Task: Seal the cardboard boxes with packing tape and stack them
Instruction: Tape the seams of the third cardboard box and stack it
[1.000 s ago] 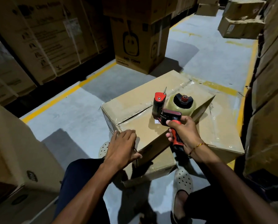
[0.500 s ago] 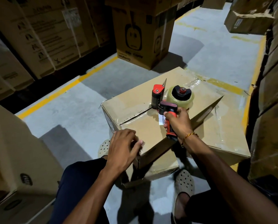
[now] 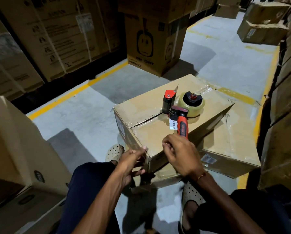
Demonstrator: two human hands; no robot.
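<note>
Resting tape dispenser (image 3: 182,108) atop box (image 3: 146,132)

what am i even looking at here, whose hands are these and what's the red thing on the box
This is one picture from a camera worn on a person's head, looking forward and down, so you see their own arms from above. There is no machine; a person is sealing boxes by hand in a warehouse aisle.

In front of them a cardboard box rests partly on another flat box on the floor. The red thing is a tape gun, a handle with a roll of packing tape. It lies on top of the box and nobody holds it.

The left hand is at the box's near corner, fingers loose. The right hand hovers just below the tape gun's handle, fingers curled; the blur hides whether it pinches anything. More boxes stand all around.
</note>
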